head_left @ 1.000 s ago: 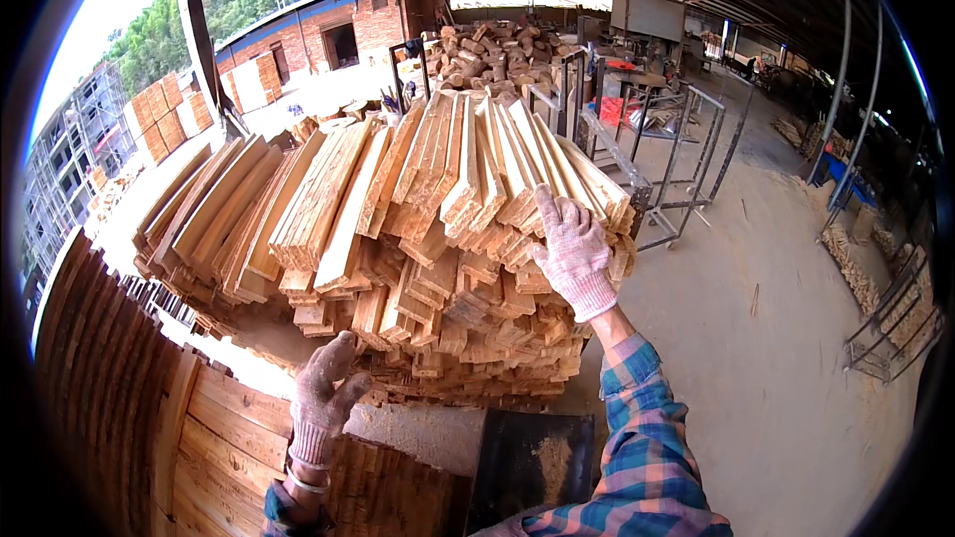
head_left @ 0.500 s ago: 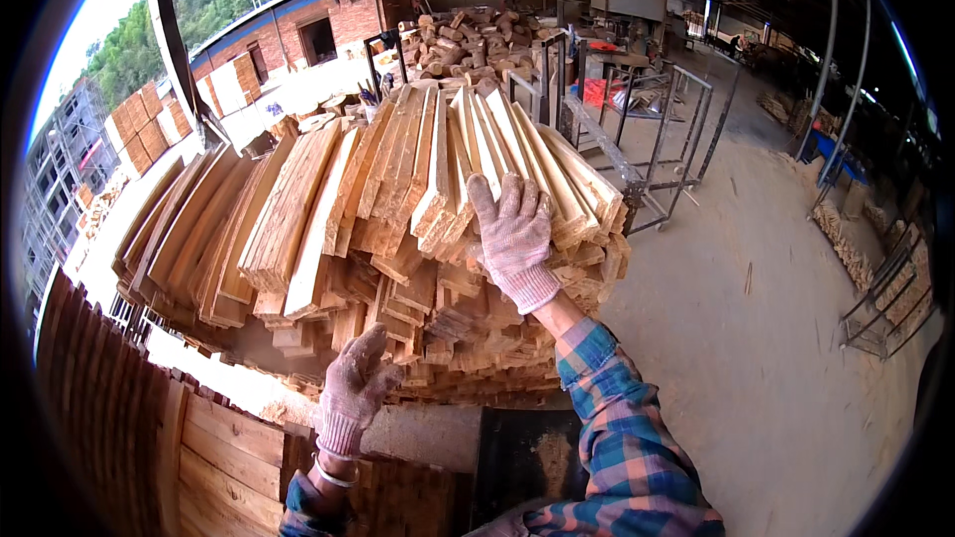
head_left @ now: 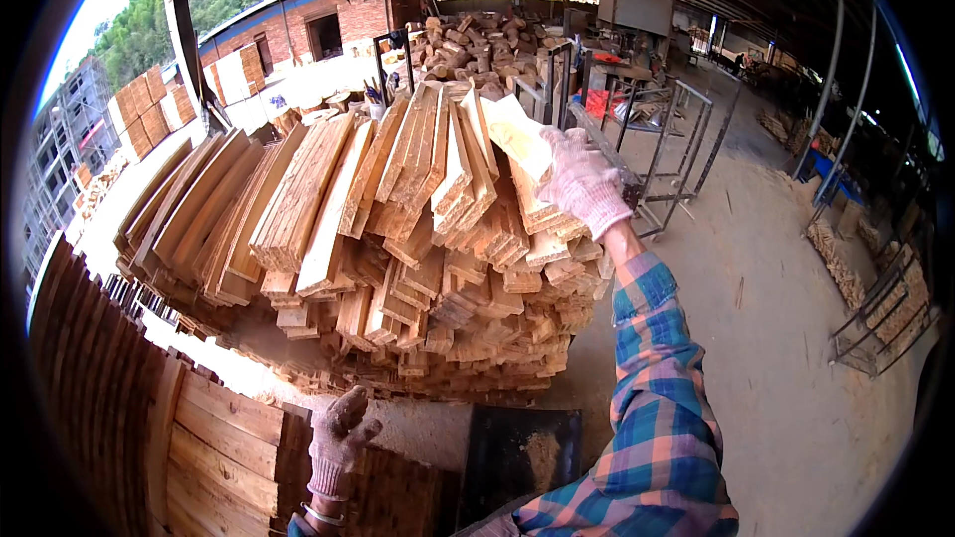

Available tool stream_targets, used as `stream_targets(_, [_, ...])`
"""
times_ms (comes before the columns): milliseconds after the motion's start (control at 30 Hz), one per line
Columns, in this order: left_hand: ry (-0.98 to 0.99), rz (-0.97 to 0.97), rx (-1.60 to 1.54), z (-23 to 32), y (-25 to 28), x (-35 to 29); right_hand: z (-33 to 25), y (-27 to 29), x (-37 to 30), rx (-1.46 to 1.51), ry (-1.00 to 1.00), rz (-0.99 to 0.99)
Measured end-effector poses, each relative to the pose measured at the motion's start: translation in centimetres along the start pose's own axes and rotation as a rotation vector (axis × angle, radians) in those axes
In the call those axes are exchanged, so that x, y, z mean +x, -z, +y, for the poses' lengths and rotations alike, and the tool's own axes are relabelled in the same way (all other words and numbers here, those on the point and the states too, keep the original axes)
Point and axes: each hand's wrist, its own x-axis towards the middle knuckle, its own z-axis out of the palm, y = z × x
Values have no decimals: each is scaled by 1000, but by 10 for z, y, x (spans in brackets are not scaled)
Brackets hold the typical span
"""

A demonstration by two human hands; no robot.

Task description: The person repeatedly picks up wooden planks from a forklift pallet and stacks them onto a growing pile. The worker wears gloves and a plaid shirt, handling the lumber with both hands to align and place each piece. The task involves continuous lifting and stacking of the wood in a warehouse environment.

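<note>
Ok, knit-gloved L hand [head_left: 340, 438]: fingers parted, grip loose; its arm cut off below. R hand [head_left: 582, 177] gripping pale flat board [head_left: 515, 134], partly hiding it, upper R edge of rough-sawn lumber stack [head_left: 398, 288]. Log pile [head_left: 477, 48] behind, partly blocked.

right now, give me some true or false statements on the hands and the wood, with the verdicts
1. The right hand and the left hand are both gloved. True.
2. The right hand holds a pale board. True.
3. The left hand grips a board too. False: it holds nothing.
4. The log heap lies beyond the board stack. True.
5. The right hand is lower in the picture than the left hand. False: it is higher.
</note>
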Motion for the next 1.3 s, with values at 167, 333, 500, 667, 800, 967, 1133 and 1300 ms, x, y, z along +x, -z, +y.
stream_targets(167, [-81,-169,-347,17,-64,9,-77,-36,-195,71,104,280])
stream_targets(333, [-129,-559,-479,36,-150,55,-97,-39,-257,610,106,182])
stream_targets(500, [138,-517,-718,16,-151,64,-37,-66,-203,1853,-371,-71])
stream_targets(667, [103,-473,-593,-20,-133,0,-51,-145,-191,1776,-567,-184])
stream_targets(800, [340,-536,-692,-113,-45,-86,-93,-91,-214,2292,-496,-455])
stream_targets(967, [214,-12,-560,-144,-3,-168,-201,-180,-335,2166,-85,-591])
stream_targets(1133, [-4,528,-16,-104,15,-242,-344,-15,-374,1929,354,-1255])
stream_targets(1300, [-189,741,-463,-76,87,-362,-437,65,-382,1350,881,-1261])
